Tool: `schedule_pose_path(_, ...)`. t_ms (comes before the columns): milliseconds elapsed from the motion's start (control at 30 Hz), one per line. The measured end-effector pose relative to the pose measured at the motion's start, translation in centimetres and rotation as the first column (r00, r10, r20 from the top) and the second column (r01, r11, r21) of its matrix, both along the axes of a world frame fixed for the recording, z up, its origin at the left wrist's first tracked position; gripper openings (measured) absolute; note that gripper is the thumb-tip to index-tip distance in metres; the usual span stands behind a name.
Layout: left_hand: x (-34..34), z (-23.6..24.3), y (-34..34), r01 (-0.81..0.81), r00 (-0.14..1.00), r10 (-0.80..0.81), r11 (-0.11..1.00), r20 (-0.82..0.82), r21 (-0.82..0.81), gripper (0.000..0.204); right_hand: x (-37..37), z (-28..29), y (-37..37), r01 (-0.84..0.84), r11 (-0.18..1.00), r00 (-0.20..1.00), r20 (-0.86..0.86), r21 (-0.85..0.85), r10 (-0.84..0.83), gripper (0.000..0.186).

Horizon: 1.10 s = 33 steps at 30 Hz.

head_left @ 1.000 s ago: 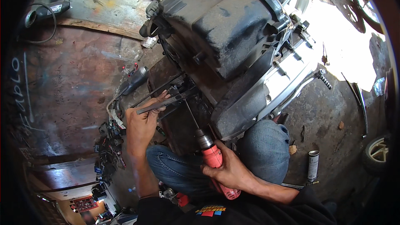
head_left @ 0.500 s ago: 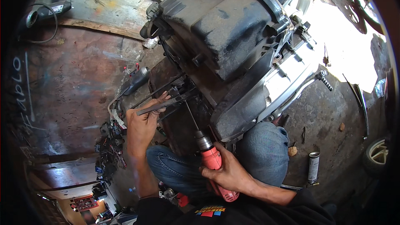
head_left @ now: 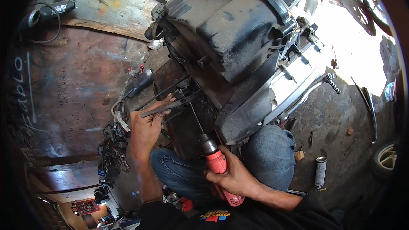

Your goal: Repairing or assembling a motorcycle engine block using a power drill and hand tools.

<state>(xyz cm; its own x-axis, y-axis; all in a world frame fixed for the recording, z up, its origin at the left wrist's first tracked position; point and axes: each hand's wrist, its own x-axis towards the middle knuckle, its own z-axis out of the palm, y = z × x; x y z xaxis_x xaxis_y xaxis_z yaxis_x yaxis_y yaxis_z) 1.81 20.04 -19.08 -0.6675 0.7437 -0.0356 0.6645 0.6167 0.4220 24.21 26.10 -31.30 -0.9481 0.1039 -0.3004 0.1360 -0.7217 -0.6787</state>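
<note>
"Head view: what are the hands gripping?"

"The left fingers are clamped on a bar, flat, narrow and dark, metal by its look. The right fingers are wrapped around a drill, a rounded red body with a ridged steel chuck."

"How does each lie against the fingers?"

"The bar slants across the left ones, its far end reaching dark parts below the housing, which is boxy black plastic, scuffed and dusty. The drill fills the right palm, its thin, straight bit angled up at the bar; whether the tip touches, one cannot tell."

"Any writing?"

"White lettering in loose strokes on the panel, a stained reddish-brown board at the person's left. The can, a slim cylinder standing on rough grey floor, has print too small to read; the black shirt bears a multicoloured design."
</note>
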Motion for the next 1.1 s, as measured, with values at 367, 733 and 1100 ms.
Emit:
schedule_pose_path(367, -0.1, 0.2, -0.4, 0.029, 0.996, -0.034, 0.997, -0.080, -0.069, 0.029, -0.2, 0.4, -0.2, 0.021, 1.000, 1.000, -0.010, 0.003, -0.021, 0.047)
schedule_pose_path(733, 0.0, 0.2, 0.0, -0.029, 0.999, 0.030, 0.999, 0.013, -0.039, 0.027, -0.2, 0.1, -0.4, 0.018, 1.000, 1.000, -0.020, 0.017, -0.018, 0.047)
schedule_pose_path(1100, 0.3, 0.6, 0.3, -0.015, 1.000, 0.014, 0.998, -0.022, -0.068, 0.026, -0.2, -0.2, -0.7, 0.022, 1.000, 0.999, -0.040, 0.009, -0.022, 0.046)
